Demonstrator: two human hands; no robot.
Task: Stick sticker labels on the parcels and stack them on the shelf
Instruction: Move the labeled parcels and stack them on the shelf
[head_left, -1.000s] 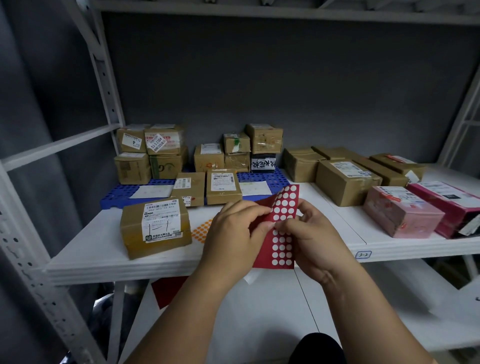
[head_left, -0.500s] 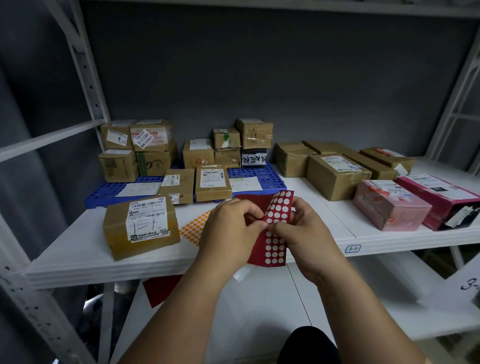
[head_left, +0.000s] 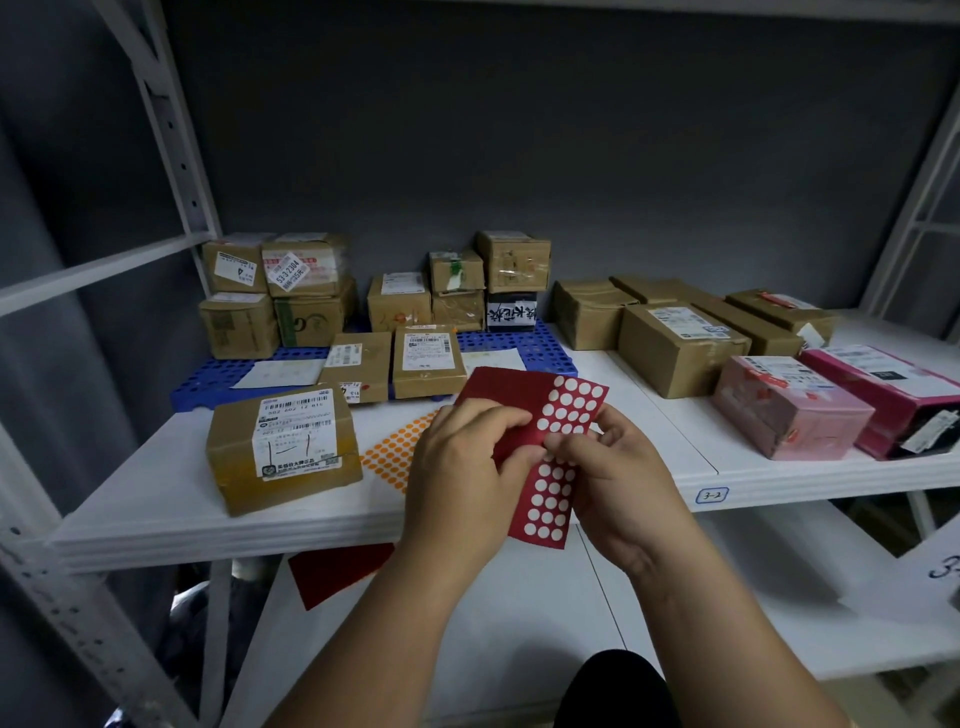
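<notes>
My left hand (head_left: 470, 467) and right hand (head_left: 613, 480) both pinch a red sticker sheet (head_left: 550, 457) at its middle, fingertips meeting over a row of white dots; the sheet bends there, its upper half tilting away from me and its lower half hanging toward me. I hold it in the air above the front edge of the white shelf (head_left: 156, 499), touching nothing else.

Just left of my hands, an orange dot sheet (head_left: 395, 454) lies flat on the shelf, partly hidden by my left hand. Beside it, near the front edge, sits a brown parcel (head_left: 283, 447) with a white shipping label on top. Behind it a blue pallet (head_left: 208, 379) carries two flat parcels (head_left: 392, 364) side by side, loose white papers, and stacks of small brown boxes (head_left: 275, 293) against the grey wall.

To the right, well apart from my hands, larger brown boxes (head_left: 680, 345) stand in a group, with a pink box (head_left: 789, 408) and a magenta box (head_left: 883, 392) nearer the front. A small tag reading 3-2 (head_left: 711, 494) is fixed to the shelf's edge. Below, a dark red sheet (head_left: 337, 571) lies on the lower shelf (head_left: 519, 649).
</notes>
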